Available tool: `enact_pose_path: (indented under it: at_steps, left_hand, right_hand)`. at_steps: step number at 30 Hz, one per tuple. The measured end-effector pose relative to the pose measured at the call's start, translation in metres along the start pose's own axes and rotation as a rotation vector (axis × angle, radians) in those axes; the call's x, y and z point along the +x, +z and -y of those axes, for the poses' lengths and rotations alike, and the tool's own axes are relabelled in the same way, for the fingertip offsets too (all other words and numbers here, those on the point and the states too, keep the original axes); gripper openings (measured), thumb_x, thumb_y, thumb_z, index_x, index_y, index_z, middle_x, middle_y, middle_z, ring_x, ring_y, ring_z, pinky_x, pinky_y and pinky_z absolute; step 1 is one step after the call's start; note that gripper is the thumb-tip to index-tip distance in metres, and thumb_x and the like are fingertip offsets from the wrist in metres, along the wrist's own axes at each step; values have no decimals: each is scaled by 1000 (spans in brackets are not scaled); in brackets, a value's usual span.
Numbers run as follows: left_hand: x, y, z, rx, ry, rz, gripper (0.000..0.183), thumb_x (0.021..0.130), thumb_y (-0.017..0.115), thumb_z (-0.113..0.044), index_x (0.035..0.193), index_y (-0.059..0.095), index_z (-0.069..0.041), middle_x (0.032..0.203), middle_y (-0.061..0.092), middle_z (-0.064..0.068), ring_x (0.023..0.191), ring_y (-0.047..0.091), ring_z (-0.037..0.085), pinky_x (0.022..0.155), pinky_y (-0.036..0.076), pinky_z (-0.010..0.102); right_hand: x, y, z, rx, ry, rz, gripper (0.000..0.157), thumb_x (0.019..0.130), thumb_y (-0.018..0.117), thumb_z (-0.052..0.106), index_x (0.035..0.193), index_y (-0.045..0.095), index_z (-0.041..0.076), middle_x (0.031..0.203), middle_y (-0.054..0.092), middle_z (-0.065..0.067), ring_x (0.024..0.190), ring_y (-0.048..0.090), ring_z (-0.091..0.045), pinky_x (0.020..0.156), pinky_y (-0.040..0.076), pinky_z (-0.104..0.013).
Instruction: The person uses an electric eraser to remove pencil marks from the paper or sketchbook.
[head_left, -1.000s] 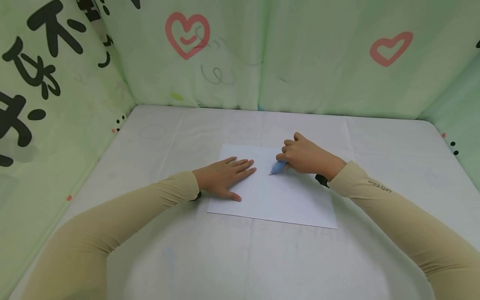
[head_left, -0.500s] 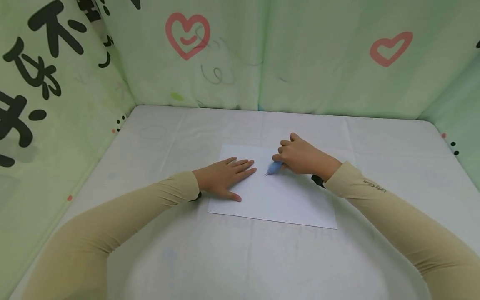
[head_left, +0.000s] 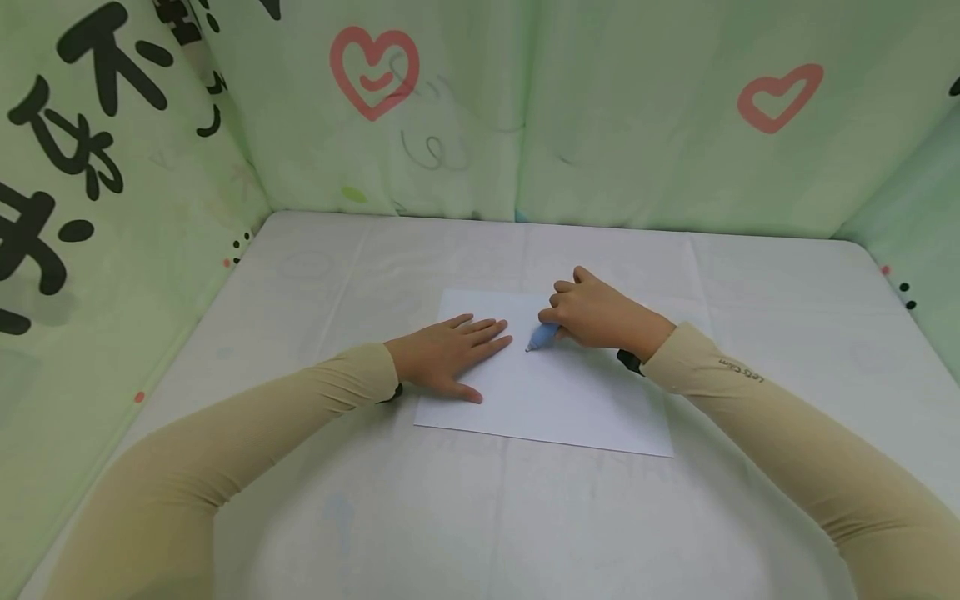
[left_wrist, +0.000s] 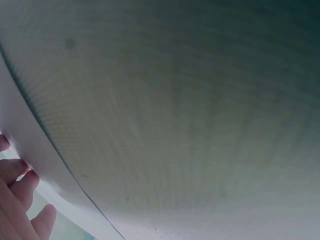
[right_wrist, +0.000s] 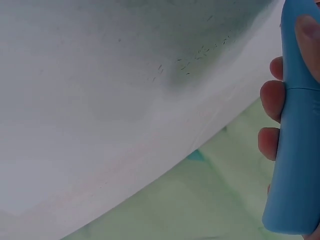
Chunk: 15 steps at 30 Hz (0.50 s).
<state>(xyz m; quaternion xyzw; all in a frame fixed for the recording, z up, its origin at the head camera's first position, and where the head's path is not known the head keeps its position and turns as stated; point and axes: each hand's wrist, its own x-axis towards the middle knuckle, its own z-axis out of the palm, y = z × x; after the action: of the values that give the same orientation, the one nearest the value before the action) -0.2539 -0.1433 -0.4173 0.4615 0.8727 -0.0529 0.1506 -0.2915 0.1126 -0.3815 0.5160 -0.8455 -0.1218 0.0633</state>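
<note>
A white sheet of paper (head_left: 540,408) lies on the white-covered table. My left hand (head_left: 442,354) rests flat on the sheet's left part, fingers spread; its fingertips (left_wrist: 27,185) show at the lower left of the left wrist view. My right hand (head_left: 600,312) grips a thick blue pen-shaped tool (head_left: 543,336), its narrow tip down at the middle of the sheet. In the right wrist view the tool's smooth round body (right_wrist: 297,160) tapers towards the top, with my thumb and fingers wrapped round it. Small dark specks (right_wrist: 189,64) lie scattered on the paper there.
The table (head_left: 360,517) carries a white cloth with faint creases. Green curtains (head_left: 622,142) with pink hearts and dark lettering enclose its back and both sides. A dark band (head_left: 628,361) shows at my right wrist, below the beige sleeve.
My right hand has slid slightly left with the blue tool, its tip staying low over the paper. The left hand and the sheet have stayed in place.
</note>
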Motion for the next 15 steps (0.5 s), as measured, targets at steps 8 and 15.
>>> enact_pose_path:
  at_steps: [8, 15]
  left_hand:
    - [0, 0, 0, 3, 3, 1, 91, 88, 42, -66, 153, 5, -14, 160, 5, 7, 148, 9, 22, 120, 9, 44]
    - [0, 0, 0, -1, 2, -5, 91, 88, 43, -66, 153, 6, -14, 160, 5, 8, 148, 10, 23, 120, 10, 44]
  right_hand:
    - [-1, 0, -1, -17, 7, -10, 22, 76, 76, 28, 92, 68, 17, 76, 67, -2, 75, 53, -20, 69, 35, -36]
    - [0, 2, -1, 24, 0, 18, 23, 77, 75, 30, 95, 69, 18, 79, 69, -2, 76, 54, -19, 70, 37, -37]
